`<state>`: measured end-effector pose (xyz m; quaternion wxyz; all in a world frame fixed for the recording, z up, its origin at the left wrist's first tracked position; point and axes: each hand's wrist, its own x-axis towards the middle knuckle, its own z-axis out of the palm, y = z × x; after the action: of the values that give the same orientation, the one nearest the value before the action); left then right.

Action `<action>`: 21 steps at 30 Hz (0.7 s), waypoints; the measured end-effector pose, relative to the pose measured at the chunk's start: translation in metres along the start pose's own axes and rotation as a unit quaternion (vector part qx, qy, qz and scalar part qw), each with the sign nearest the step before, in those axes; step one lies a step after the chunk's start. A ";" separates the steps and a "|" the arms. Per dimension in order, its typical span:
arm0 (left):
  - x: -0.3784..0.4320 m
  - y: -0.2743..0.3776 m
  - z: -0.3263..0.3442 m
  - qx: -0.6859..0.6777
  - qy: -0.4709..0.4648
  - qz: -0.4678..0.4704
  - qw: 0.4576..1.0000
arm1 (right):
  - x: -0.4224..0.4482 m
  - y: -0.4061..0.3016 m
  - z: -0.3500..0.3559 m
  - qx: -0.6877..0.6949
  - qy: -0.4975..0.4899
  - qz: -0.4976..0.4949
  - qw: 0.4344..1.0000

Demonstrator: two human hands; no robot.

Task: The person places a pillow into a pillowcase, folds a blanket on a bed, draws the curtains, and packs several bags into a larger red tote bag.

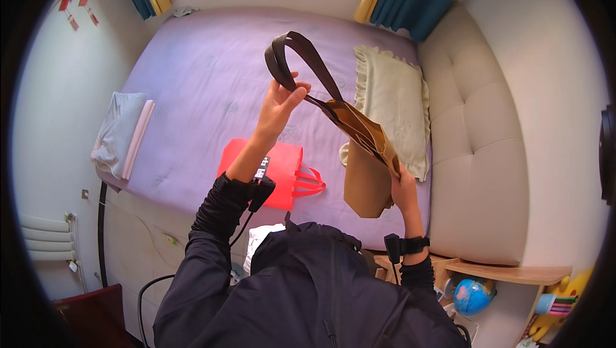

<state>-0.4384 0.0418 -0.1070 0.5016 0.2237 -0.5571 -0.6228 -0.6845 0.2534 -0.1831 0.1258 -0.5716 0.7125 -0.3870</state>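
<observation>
A brown tote bag [368,179] with dark brown strap handles is held up over the bed, its mouth partly spread so that folds show inside. My left hand [284,102] grips the base of the handles, which loop above it. My right hand [404,189] holds the other end of the bag's rim. Below my left forearm, a red tote bag [284,175] lies flat on the lilac bedsheet [192,88], its red handles towards the right; it bears printed writing.
A cream frilled pillow [392,102] lies near the padded headboard [476,146]. Folded cloths [120,131] rest at the bed's left edge. A wooden shelf unit [515,271] with a small globe [474,296] stands at lower right. A cable hangs beside my left arm.
</observation>
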 end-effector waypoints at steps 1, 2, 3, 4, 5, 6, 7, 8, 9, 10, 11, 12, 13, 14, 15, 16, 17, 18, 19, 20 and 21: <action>0.001 0.003 0.000 0.007 0.018 0.001 1.000 | -0.001 0.000 0.001 0.001 0.018 -0.007 1.000; 0.001 0.005 0.000 0.014 0.036 0.002 0.999 | -0.002 0.001 0.002 0.002 0.036 -0.015 0.999; 0.003 0.006 -0.004 0.004 0.036 0.005 0.999 | -0.003 0.001 0.003 0.004 0.055 -0.022 0.998; 0.005 0.008 -0.008 -0.007 0.036 0.009 0.999 | -0.005 0.001 0.002 -0.004 0.042 -0.001 0.999; 0.007 0.009 -0.011 -0.017 0.036 0.012 0.999 | -0.007 0.003 0.000 -0.012 0.030 0.019 0.999; 0.007 0.017 -0.010 -0.024 0.029 0.010 0.999 | -0.009 0.005 -0.002 -0.022 0.020 0.042 0.999; 0.008 0.022 -0.010 -0.065 0.010 -0.001 0.998 | -0.011 0.009 -0.003 -0.026 0.017 0.046 0.998; 0.008 0.027 -0.012 -0.105 -0.010 -0.011 0.994 | -0.012 0.015 -0.003 -0.030 0.014 0.050 0.998; 0.008 0.031 -0.013 -0.145 -0.030 -0.021 0.989 | -0.012 0.016 -0.003 -0.033 0.012 0.055 0.998; 0.009 0.033 -0.013 -0.151 -0.033 -0.023 0.988 | -0.012 0.015 -0.003 -0.034 0.006 0.053 0.998; 0.009 0.037 -0.012 -0.142 -0.038 -0.030 0.989 | -0.012 0.014 -0.004 -0.034 0.001 0.051 0.998; 0.009 0.041 -0.010 -0.134 -0.044 -0.038 0.989 | -0.012 0.012 -0.005 -0.036 -0.005 0.050 0.998; 0.008 0.044 -0.009 -0.126 -0.049 -0.047 0.990 | -0.011 0.011 -0.005 -0.032 -0.001 0.035 0.999; 0.009 0.045 -0.008 -0.085 -0.043 -0.061 0.994 | -0.011 0.011 -0.004 -0.029 0.004 0.019 0.999; 0.010 0.047 -0.008 -0.044 -0.037 -0.074 0.996 | -0.010 0.010 -0.004 -0.025 0.009 0.002 1.000; 0.011 0.047 -0.009 -0.003 -0.031 -0.087 0.996 | -0.010 0.010 -0.005 -0.020 0.015 0.002 1.000; 0.010 0.046 -0.010 -0.020 -0.024 -0.104 0.994 | -0.010 0.009 -0.006 -0.014 0.022 0.001 1.000; 0.011 0.047 -0.011 -0.035 -0.018 -0.119 0.992 | -0.010 0.009 -0.006 -0.006 0.029 -0.001 1.000; 0.011 0.047 -0.013 -0.049 -0.012 -0.134 0.990 | -0.009 0.010 -0.006 -0.010 0.037 0.008 0.999; 0.011 0.048 -0.015 -0.048 -0.030 -0.136 0.989 | -0.009 0.011 -0.008 -0.015 0.045 0.016 0.999; 0.009 0.048 -0.018 -0.048 -0.049 -0.140 0.988 | -0.010 0.012 -0.009 -0.020 0.053 0.026 0.998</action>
<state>-0.4088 0.0317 -0.0655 0.3914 0.2442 -0.5140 -0.7232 -0.6956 0.2671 -0.1881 0.0867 -0.5343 0.7401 -0.3991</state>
